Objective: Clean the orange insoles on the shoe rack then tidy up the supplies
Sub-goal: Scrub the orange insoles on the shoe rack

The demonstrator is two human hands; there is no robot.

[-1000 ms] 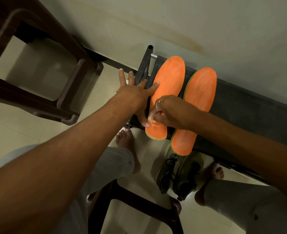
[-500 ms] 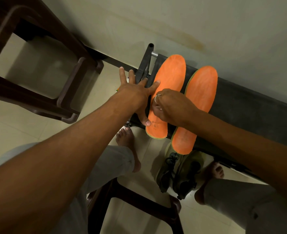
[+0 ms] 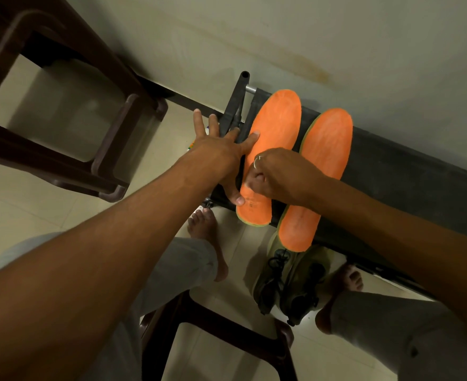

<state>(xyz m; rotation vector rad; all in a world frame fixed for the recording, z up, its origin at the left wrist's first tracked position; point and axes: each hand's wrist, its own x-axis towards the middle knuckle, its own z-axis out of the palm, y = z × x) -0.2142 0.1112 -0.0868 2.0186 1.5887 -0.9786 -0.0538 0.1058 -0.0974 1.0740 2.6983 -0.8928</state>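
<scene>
Splaying flat, left hand (image 3: pixel 221 154) pins the left insole (image 3: pixel 277 119); right hand (image 3: pixel 280 174) curls on it, contents unclear.

Two orange insoles, left insole (image 3: pixel 277 125) and right insole (image 3: pixel 327 149), lie face up, side by side on the top tier of the shoe rack (image 3: pixel 391 166). The tier is dark fabric and stands against the wall. Toes point to the wall; both heels overhang the rack's front edge, the right insole's further. Each has a thin greenish rim. Surfaces look matte and slightly mottled, with a faint printed mark near the left insole's heel. The left hand (image 3: pixel 221 152) presses flat on the left insole's outer edge. The right hand (image 3: pixel 281 174), fingers curled, rests on its middle; anything in its grip is hidden.
</scene>
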